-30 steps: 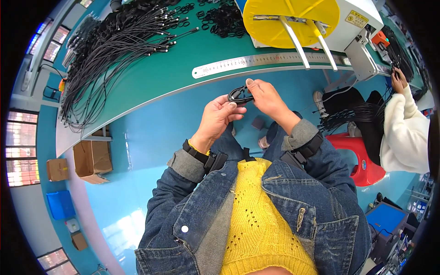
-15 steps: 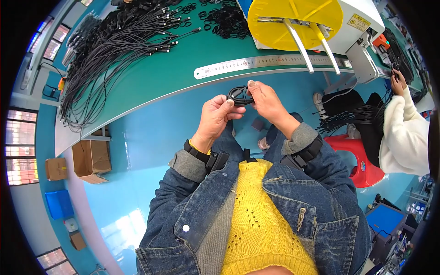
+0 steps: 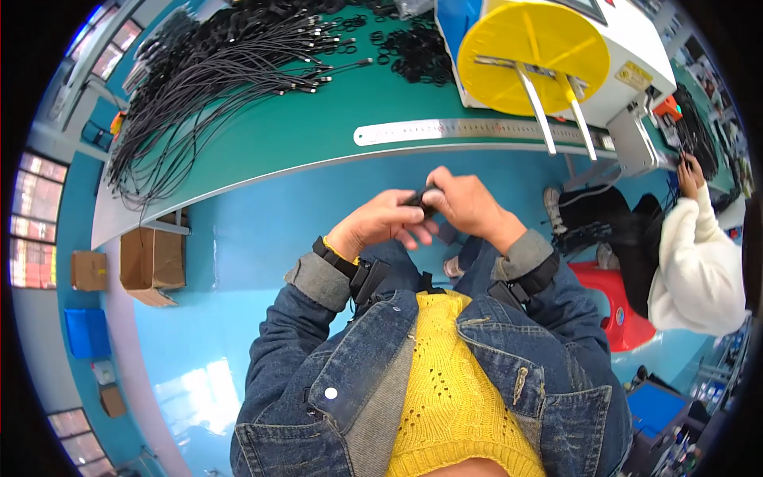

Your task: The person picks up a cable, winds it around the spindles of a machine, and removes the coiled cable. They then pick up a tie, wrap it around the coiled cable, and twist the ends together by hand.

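Note:
A coiled black cable (image 3: pixel 427 199) is held between my hands in front of the table's edge, seen nearly edge-on. The thumb and fingers of my right hand (image 3: pixel 474 205) pinch its right end. My left hand (image 3: pixel 380 221) grips the other side, its thumb along the coil and its lower fingers stretched out beneath. Much of the coil is hidden by the fingers. Beyond my hands, a steel ruler (image 3: pixel 413 132) lies along the edge of the green table (image 3: pixel 278 123).
Many black cables (image 3: pixel 238 71) lie heaped at the table's left, beside black ties (image 3: pixel 417 52). A white machine with a yellow disc (image 3: pixel 517 40) and two protruding rods stands at right. A person in a white top (image 3: pixel 695 266) works beyond a red stool (image 3: pixel 616 310). Cardboard box (image 3: pixel 147 262) stands at left.
The coil has turned from a face-on loop to nearly edge-on, and my fingers have closed further over it. The view has shifted, so the table sits slightly lower and farther right.

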`<action>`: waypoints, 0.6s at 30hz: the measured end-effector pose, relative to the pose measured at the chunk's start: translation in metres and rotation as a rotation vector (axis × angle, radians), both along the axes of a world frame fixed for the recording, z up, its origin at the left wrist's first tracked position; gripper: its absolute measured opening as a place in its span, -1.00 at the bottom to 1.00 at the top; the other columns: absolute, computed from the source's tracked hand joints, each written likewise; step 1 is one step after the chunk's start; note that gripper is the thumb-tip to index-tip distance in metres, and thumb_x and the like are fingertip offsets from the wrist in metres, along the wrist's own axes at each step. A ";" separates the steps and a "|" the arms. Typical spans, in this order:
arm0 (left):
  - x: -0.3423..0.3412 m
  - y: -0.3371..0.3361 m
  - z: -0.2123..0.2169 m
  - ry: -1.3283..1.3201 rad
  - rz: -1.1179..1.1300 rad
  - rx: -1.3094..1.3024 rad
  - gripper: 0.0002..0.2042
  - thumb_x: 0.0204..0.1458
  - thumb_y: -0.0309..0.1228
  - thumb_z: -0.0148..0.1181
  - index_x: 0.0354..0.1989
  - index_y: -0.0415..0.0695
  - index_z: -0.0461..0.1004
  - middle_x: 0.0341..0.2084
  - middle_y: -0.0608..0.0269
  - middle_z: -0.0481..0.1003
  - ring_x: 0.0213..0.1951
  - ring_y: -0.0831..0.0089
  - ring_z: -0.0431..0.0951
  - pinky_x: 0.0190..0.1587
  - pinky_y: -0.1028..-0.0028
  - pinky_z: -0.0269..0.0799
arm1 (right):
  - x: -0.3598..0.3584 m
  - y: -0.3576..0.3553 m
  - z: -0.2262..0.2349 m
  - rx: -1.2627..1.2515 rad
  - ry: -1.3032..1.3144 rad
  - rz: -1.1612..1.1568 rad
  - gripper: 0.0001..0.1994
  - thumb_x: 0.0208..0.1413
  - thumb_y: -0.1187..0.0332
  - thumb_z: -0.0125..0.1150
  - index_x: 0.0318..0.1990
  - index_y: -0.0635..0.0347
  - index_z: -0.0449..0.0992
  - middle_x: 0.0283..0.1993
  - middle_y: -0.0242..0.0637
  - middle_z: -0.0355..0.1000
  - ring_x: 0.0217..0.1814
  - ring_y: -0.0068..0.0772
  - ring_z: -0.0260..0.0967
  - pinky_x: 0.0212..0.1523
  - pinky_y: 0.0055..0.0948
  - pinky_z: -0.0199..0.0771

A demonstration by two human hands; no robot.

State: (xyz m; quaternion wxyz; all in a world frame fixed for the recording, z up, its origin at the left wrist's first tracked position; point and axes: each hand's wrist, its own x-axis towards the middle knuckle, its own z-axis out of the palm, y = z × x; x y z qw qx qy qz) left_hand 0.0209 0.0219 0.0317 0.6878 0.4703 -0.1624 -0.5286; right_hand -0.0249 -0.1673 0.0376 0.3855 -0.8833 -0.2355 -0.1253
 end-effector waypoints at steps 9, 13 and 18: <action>-0.027 -0.012 -0.033 -0.748 0.337 0.151 -0.75 -0.16 -0.41 0.24 -0.29 -0.21 0.43 -0.57 0.29 0.49 -0.51 0.44 0.49 -0.49 0.43 0.35 | -0.004 0.029 0.000 -0.052 0.187 -0.089 -0.65 0.02 0.06 0.05 -0.39 0.22 0.28 -0.58 -0.01 0.38 -0.50 0.10 0.36 -0.51 -0.12 0.35; -0.031 -0.014 -0.031 -1.148 0.544 0.429 -0.81 -0.23 -0.40 0.18 -0.41 -0.20 0.45 -0.55 -0.04 0.48 -0.46 0.06 0.50 -0.45 0.24 0.39 | -0.005 0.050 0.013 0.001 0.126 -0.139 -0.67 0.04 0.11 0.05 -0.40 0.24 0.28 -0.58 -0.01 0.38 -0.50 0.08 0.37 -0.50 -0.13 0.34; -0.016 -0.004 -0.034 -1.264 0.560 0.431 -0.84 -0.18 -0.34 0.19 -0.54 -0.19 0.44 -0.63 0.05 0.43 -0.54 0.22 0.46 -0.49 0.31 0.37 | 0.012 0.061 0.007 -0.067 0.050 -0.143 -0.74 0.05 0.20 0.08 -0.39 0.26 0.31 -0.67 -0.11 0.31 -0.60 -0.13 0.36 -0.56 -0.32 0.30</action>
